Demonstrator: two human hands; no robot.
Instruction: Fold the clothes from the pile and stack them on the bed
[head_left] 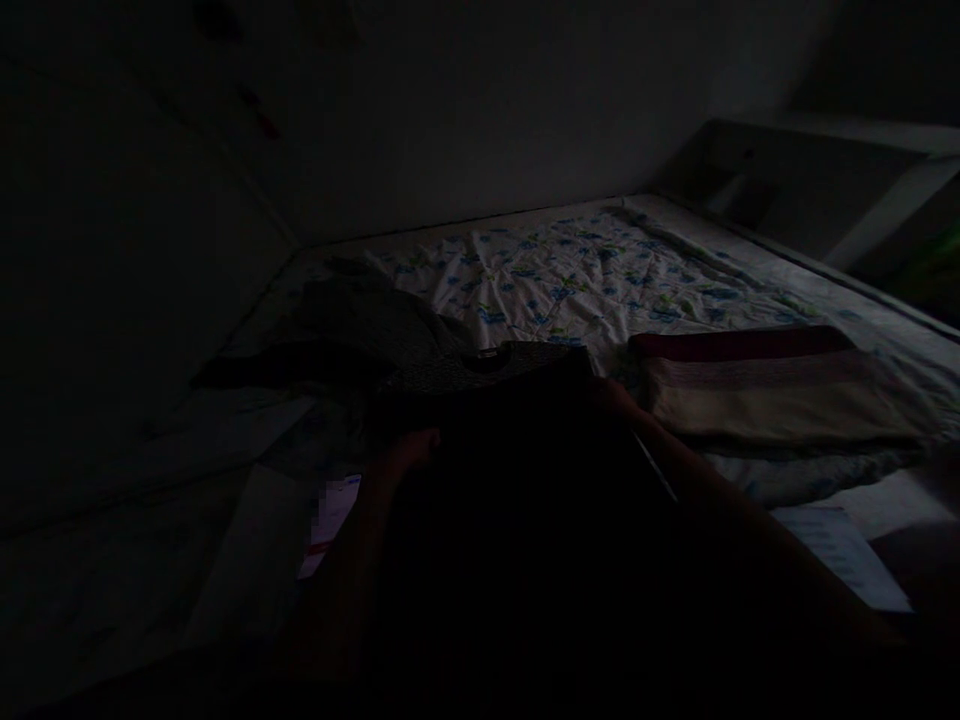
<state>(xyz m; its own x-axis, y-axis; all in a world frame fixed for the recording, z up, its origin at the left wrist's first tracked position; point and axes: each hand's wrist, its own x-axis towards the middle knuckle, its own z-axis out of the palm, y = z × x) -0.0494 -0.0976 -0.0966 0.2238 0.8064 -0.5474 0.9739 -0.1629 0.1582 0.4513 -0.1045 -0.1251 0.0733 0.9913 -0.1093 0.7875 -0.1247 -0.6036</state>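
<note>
A dark shirt (517, 375) is spread out in front of me, its round neckline at the far end. Most of its body is lost in deep shadow. At its left side, my left hand (411, 450) is closed on the cloth, thumb toward the middle. My right hand (613, 398) grips the opposite side, near the shoulder corner; the fingers are mostly hidden in the dark. Beyond the left hand lies a heap of dark grey clothing (360, 310) on the bed.
The bed has a white sheet with blue and green flowers (555, 270). A folded striped cloth (765, 390) lies to the right, with printed paper (840, 550) nearer me. A lit screen (334, 525) shows beside my left forearm. Walls stand behind and to the left.
</note>
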